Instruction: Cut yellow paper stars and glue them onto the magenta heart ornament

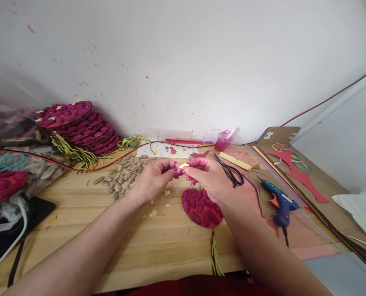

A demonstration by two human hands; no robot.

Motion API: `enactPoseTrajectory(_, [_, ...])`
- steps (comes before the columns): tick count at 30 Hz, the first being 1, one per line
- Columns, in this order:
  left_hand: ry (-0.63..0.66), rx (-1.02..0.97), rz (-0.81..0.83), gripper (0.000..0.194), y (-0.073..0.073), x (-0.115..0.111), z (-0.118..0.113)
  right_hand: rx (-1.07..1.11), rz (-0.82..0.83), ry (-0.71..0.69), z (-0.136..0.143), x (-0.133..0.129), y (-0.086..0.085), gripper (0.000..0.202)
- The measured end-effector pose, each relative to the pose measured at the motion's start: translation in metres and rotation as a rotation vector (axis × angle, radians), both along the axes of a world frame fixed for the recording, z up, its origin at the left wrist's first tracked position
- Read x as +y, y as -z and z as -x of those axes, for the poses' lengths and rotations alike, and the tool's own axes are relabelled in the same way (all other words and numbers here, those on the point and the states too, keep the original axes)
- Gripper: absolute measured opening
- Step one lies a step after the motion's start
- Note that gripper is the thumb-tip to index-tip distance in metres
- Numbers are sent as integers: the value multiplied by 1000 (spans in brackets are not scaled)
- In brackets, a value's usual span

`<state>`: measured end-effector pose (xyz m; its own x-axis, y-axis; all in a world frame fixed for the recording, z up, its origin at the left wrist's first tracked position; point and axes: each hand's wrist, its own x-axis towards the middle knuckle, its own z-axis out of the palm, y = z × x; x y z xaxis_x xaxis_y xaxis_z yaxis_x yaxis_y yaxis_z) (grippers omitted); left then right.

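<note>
Left hand: the left hand is raised above the wooden table, fingers curled in, thumb and fingertips pinched on the left end of a small yellow paper piece.
Right hand: the right hand meets it from the other side, fingertips closed on the right end of the same piece; its fingertips are stained pink.
Yellow paper piece: held between the two hands, its long axis running roughly left to right, the right end tilted slightly upward; how it is folded is too small to tell.
Below the right hand: a red disc covered with magenta seeds lies flat on the table, partly under the wrist, with a tassel of yellow-green strings trailing toward the person.
Below the hands: yellow paper scraps are scattered on the wood.
Beyond the left hand: a heap of pale seeds, and farther left a stack of finished magenta discs against the wall.
Right of the right hand: black scissors just beside it, a yellow strip beyond them, and a blue glue gun lying on cardboard farther right.
Beyond the right hand: a pink cup by the wall.
</note>
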<state>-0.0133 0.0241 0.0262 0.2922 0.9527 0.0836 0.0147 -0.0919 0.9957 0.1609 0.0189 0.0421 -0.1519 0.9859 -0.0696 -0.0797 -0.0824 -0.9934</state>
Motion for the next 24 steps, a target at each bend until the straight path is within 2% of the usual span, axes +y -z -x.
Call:
enactPoseTrajectory(4, [12, -10, 29, 16, -2, 1, 0, 9, 14, 27, 2, 0, -1, 21])
enactPoseTrajectory(7, [15, -46, 91, 20, -4, 0, -1, -66, -27, 52, 3, 0, 0, 20])
enactPoseTrajectory(14, [-21, -108, 167, 26, -4, -2, -4, -420, -393, 223, 8, -9, 0, 9])
enactPoseTrajectory(17, [-35, -143, 191, 26, -2, -2, -5, -497, -487, 256, 9, -12, -1, 6])
enactPoseTrajectory(20, [-39, -180, 210, 26, -1, -3, -6, -490, -501, 255, 9, -12, -1, 5])
enactPoseTrajectory(24, [-60, -193, 228, 28, -2, -4, -7, -423, -408, 218, 7, -6, 2, 10])
